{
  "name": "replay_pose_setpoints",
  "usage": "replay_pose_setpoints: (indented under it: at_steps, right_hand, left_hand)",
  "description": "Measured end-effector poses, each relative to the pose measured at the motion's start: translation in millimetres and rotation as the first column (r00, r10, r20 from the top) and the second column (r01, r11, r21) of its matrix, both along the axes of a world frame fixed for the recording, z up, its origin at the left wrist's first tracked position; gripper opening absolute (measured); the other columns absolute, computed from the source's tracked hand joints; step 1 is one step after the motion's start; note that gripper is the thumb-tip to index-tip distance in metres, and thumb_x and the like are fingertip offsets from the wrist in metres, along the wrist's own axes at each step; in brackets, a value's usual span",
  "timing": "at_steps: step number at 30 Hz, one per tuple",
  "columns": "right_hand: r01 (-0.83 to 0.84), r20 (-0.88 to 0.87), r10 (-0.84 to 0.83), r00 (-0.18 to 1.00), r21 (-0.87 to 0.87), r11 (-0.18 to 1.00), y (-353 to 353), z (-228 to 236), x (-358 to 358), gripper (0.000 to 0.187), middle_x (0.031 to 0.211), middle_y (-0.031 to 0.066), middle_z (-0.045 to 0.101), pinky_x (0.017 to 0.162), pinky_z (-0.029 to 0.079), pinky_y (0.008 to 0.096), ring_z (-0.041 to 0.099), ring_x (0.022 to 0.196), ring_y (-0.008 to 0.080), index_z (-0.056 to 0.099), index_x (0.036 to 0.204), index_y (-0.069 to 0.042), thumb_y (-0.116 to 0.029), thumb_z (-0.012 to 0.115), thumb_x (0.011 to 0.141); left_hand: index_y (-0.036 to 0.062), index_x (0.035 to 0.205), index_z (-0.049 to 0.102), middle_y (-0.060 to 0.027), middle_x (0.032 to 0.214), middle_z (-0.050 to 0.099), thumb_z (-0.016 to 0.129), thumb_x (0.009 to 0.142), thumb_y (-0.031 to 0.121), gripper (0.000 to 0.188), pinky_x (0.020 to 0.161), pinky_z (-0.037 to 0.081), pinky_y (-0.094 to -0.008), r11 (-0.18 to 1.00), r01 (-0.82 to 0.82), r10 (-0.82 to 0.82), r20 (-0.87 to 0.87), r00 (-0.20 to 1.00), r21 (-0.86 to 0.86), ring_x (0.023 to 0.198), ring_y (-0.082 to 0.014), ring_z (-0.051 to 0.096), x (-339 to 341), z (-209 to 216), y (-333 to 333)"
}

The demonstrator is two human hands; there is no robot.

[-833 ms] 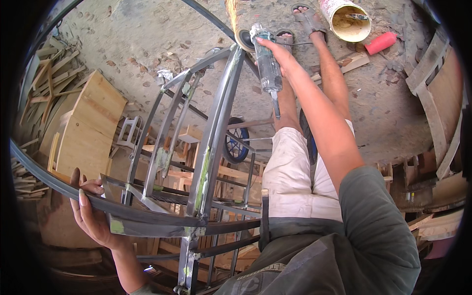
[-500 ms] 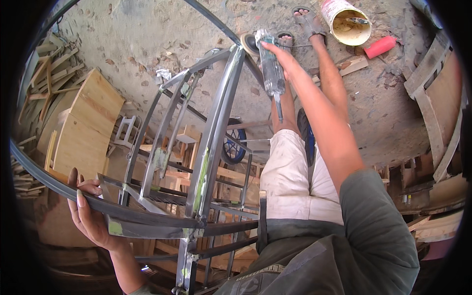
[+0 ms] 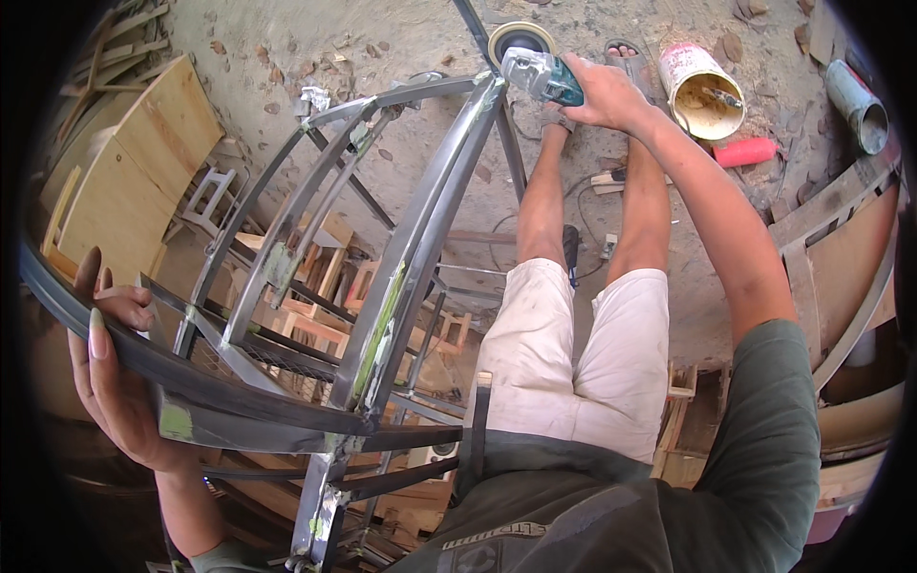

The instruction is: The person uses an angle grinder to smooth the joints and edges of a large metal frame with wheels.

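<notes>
My right hand (image 3: 609, 94) is closed round the body of an angle grinder (image 3: 549, 76), green-blue with a dusty, pale head. Its round disc (image 3: 522, 42) faces up and sits right beside the far top corner of a welded metal frame (image 3: 420, 229); whether it touches the metal I cannot tell. At the near left, my left hand (image 3: 124, 382) grips the frame's dark curved bar (image 3: 220, 393), with fingers on both sides of it. Pale green and whitish filler patches mark the joints and the long upright bar.
A pale bucket (image 3: 712, 100) with brown residue lies tipped at the far right, near a red bottle (image 3: 745, 153) and a grey-blue can (image 3: 858, 107). Plywood panels (image 3: 143, 158) and a plastic stool (image 3: 207, 201) stand at left. A cable (image 3: 583, 205) trails by my feet.
My right hand has turned the grinder: its body, earlier pointing back towards me, now points to the right, and more of the disc shows. My left hand keeps its hold on the bar.
</notes>
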State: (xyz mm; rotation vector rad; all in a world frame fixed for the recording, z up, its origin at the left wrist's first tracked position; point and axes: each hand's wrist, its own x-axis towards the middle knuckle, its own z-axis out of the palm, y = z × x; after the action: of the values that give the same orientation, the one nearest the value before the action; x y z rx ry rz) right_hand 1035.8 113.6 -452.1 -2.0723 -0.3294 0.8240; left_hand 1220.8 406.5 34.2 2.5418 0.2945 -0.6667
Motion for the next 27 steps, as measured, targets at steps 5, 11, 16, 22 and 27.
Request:
replay_pose_setpoints:
  at_steps: [5,11,16,22,27]
  right_hand:
    - [-0.075,0.12,0.071,0.99,0.032,0.997,1,-12,2,0.073,0.102,0.0253,0.066,0.082,0.054,0.0504,0.066,0.092,0.0454,0.044,0.133,-0.002,-0.028,0.078,0.074]
    - [-0.174,0.044,0.171,0.984,0.065,0.983,-6,-16,16,0.081,0.115,0.0265,0.065,0.086,0.053,0.0501,0.065,0.1,0.0452,0.043,0.14,-0.003,-0.031,0.079,0.073]
    - [-0.123,0.02,0.122,0.992,0.068,0.99,-14,-27,26,0.08,0.109,0.0277,0.067,0.085,0.053,0.0512,0.065,0.099,0.0463,0.043,0.14,-0.004,-0.033,0.077,0.074]
    - [0.0,-0.001,0.0,1.0,0.08,0.997,-8,-21,26,0.076,0.101,0.0279,0.068,0.083,0.053,0.0505,0.065,0.094,0.0467,0.044,0.136,-0.002,-0.034,0.076,0.074]
    - [-0.076,0.081,0.063,0.995,0.169,0.983,-3,-30,6,0.074,0.098,0.0281,0.068,0.085,0.053,0.0494,0.066,0.094,0.046,0.045,0.134,-0.002,-0.033,0.076,0.074]
  left_hand:
    - [-0.0196,0.145,0.034,-0.0139,0.095,0.051,0.036,0.103,0.026,0.062,0.107,0.037,-0.0386,0.999,0.039,-0.04,-0.004,0.999,-0.011,0.1,-0.0218,0.053,0,8,10]
    - [-0.018,0.145,0.036,-0.015,0.099,0.05,0.035,0.102,0.025,0.061,0.107,0.037,-0.0375,0.999,-0.019,0.018,-0.009,1.0,-0.043,0.104,-0.0236,0.052,-2,8,15]
    - [-0.0177,0.141,0.038,-0.0134,0.093,0.056,0.032,0.105,0.023,0.055,0.115,0.027,-0.0477,0.998,-0.057,0.056,-0.011,0.998,-0.037,0.11,-0.0252,0.055,-2,8,9]
    - [-0.0159,0.135,0.044,-0.0137,0.094,0.057,0.032,0.105,0.024,0.051,0.117,0.028,-0.0493,1.0,-0.01,0.01,0.027,1.0,0.013,0.11,-0.0265,0.056,-3,7,10]
    - [-0.0096,0.114,0.053,-0.015,0.094,0.057,0.032,0.105,0.024,0.041,0.122,0.019,-0.0545,1.0,-0.012,0.012,-0.014,1.0,-0.002,0.109,-0.0277,0.057,0,11,10]
